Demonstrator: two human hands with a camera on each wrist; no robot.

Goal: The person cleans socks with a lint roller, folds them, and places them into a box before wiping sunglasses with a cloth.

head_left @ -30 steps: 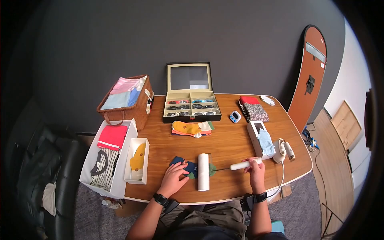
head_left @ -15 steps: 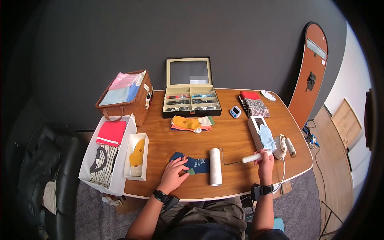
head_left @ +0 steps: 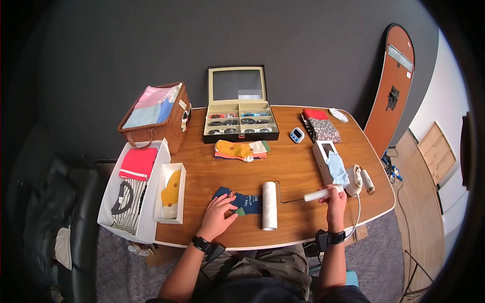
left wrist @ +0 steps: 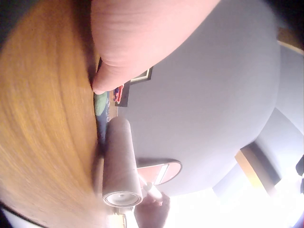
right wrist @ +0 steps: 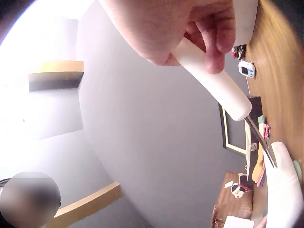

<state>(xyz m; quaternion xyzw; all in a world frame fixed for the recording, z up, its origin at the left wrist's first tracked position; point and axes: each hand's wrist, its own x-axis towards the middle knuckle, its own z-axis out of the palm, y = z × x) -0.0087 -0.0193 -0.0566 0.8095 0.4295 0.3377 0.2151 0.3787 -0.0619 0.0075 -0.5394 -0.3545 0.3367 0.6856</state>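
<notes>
Plainly, lint roller stretched left from right hand, handle clamped in curled fingers. Blue sock lay under left hand, whose fingers rested extended. Beyond left hand: folded socks, then glasses case. White box stood just beyond right hand.

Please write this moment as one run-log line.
left grip: rests on navy lettered sock; right grip: holds lint roller by white handle; lint roller: over sock's right end
</notes>
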